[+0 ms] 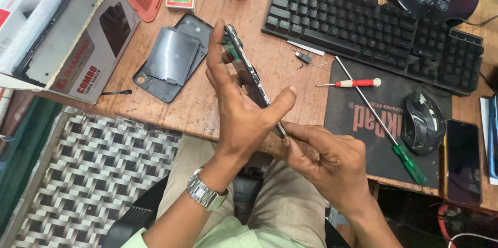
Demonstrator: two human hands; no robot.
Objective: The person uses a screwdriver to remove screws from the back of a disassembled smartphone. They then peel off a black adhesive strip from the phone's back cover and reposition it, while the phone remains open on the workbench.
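Your left hand [236, 105] grips the phone [249, 74] edge-on; your right hand [324, 162] pinches its lower end at five o'clock, screwdrivers [381, 118] at three

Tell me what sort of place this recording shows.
Likely a phone repair bench. The left hand holds an opened phone edge-on, its back cover lies on the wooden desk, and two screwdrivers rest beside a keyboard.

Worn wooden desk [207, 97]; woven-pattern floor mat [88, 175].
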